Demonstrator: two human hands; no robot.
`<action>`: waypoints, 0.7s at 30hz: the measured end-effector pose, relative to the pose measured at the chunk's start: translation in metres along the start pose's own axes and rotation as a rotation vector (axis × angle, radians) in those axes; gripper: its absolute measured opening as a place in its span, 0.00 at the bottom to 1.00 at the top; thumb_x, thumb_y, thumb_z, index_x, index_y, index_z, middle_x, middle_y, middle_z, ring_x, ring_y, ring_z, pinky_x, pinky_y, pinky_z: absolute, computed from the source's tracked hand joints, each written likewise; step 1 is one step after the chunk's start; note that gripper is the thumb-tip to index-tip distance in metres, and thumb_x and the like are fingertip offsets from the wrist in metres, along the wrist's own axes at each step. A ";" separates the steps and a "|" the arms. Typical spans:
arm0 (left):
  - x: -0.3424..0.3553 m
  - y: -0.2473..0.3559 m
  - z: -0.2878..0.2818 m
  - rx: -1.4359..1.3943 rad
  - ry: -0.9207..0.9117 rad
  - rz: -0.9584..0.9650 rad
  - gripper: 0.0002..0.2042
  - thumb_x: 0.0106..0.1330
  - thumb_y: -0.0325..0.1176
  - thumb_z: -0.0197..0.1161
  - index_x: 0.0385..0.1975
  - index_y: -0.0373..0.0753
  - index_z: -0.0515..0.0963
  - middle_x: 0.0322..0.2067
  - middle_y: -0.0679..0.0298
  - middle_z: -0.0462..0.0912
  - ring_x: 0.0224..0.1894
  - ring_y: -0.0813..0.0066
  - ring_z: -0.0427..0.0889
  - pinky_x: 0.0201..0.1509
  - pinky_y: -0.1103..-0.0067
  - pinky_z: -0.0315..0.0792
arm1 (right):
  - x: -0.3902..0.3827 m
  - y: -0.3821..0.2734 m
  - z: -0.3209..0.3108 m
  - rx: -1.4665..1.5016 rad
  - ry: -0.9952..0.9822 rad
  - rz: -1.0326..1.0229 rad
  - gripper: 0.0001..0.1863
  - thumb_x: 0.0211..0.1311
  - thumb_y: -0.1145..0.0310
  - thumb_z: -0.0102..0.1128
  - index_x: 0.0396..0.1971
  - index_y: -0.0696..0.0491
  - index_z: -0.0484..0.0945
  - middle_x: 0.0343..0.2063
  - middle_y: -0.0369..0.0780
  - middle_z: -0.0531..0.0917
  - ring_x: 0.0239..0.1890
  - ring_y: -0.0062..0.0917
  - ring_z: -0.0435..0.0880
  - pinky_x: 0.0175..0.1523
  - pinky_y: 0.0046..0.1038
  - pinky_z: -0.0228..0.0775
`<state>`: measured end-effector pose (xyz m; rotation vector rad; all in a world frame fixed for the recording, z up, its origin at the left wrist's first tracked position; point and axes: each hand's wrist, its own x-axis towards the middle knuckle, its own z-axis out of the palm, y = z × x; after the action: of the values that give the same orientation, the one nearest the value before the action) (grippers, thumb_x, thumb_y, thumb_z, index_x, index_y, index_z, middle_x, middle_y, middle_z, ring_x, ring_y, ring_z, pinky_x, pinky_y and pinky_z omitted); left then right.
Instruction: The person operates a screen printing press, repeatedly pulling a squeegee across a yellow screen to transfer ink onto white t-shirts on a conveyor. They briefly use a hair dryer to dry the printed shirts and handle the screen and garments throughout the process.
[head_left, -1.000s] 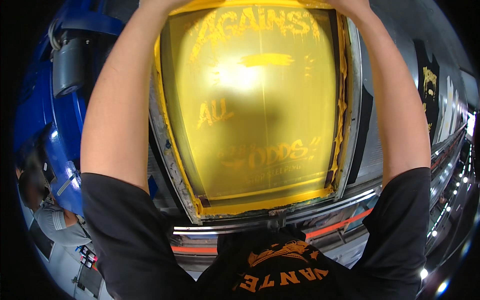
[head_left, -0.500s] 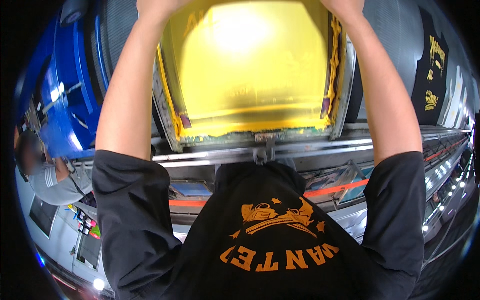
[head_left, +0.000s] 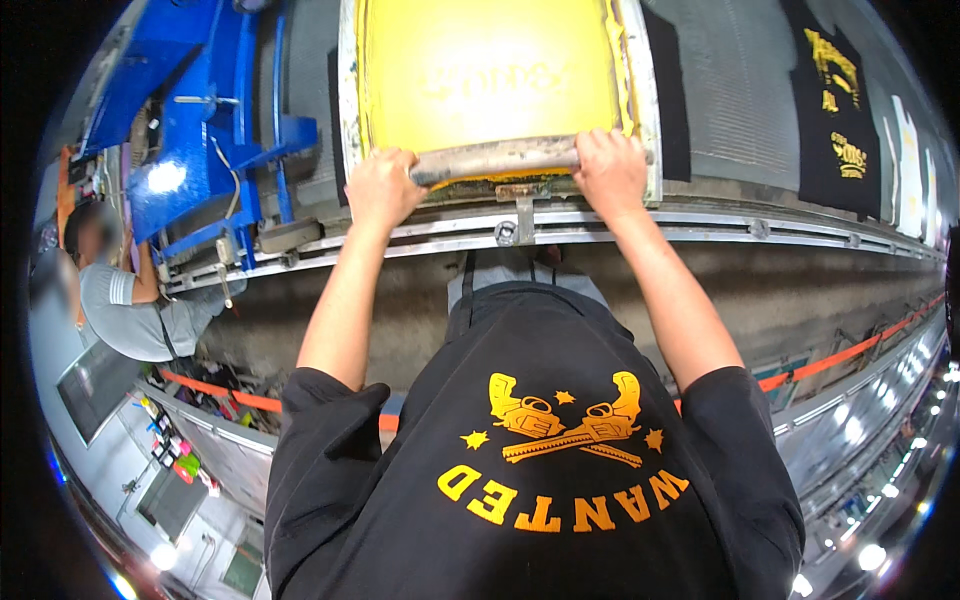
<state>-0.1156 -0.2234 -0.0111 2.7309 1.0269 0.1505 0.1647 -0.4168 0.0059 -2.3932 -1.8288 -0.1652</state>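
A squeegee [head_left: 495,158] with a worn, stained bar lies crosswise over the near end of a printing screen. My left hand [head_left: 385,188] grips its left end, fingers wrapped over the bar. Around the right end close the fingers of my right hand [head_left: 611,170]. The screen's mesh [head_left: 490,60] is coated in bright yellow, with faint lettering in the middle and thick yellow ink along the right side. Its pale metal frame [head_left: 643,80] runs past both hands. Black fabric [head_left: 670,100] shows beside the frame. The squeegee's blade edge is hidden.
A metal rail [head_left: 700,222] with a clamp [head_left: 516,225] crosses before me. Blue machinery [head_left: 190,120] stands to the left, a person in grey [head_left: 135,310] beside it. Black shirts with yellow prints [head_left: 840,130] lie to the right. An orange strip [head_left: 830,362] runs behind me.
Both hands have come back toward my body, and the squeegee, out of sight before, now shows at the screen's near end. The view has shifted, showing more of the blue machinery.
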 end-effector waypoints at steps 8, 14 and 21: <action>-0.054 0.008 0.009 -0.119 0.053 0.089 0.31 0.46 0.36 0.79 0.56 0.50 0.83 0.48 0.62 0.80 0.52 0.58 0.78 0.58 0.63 0.71 | -0.047 -0.010 -0.017 0.184 0.003 -0.029 0.23 0.43 0.73 0.74 0.44 0.52 0.79 0.42 0.40 0.79 0.49 0.36 0.77 0.57 0.40 0.67; -0.063 0.018 -0.039 -0.128 -0.026 0.139 0.23 0.48 0.32 0.73 0.48 0.44 0.83 0.44 0.60 0.83 0.48 0.59 0.81 0.56 0.65 0.73 | -0.057 -0.020 -0.062 0.217 0.030 -0.058 0.17 0.47 0.70 0.72 0.40 0.50 0.80 0.37 0.38 0.81 0.46 0.36 0.79 0.53 0.40 0.68; 0.047 0.003 -0.044 -0.083 -0.072 0.165 0.22 0.60 0.54 0.70 0.40 0.39 0.83 0.36 0.56 0.86 0.44 0.55 0.85 0.50 0.63 0.77 | 0.049 0.016 -0.055 0.202 -0.052 -0.100 0.13 0.57 0.61 0.71 0.36 0.52 0.81 0.32 0.42 0.84 0.41 0.39 0.84 0.46 0.42 0.72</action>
<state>-0.0859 -0.1870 0.0330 2.7215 0.7590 0.1181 0.1926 -0.3834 0.0674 -2.1916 -1.8885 0.0705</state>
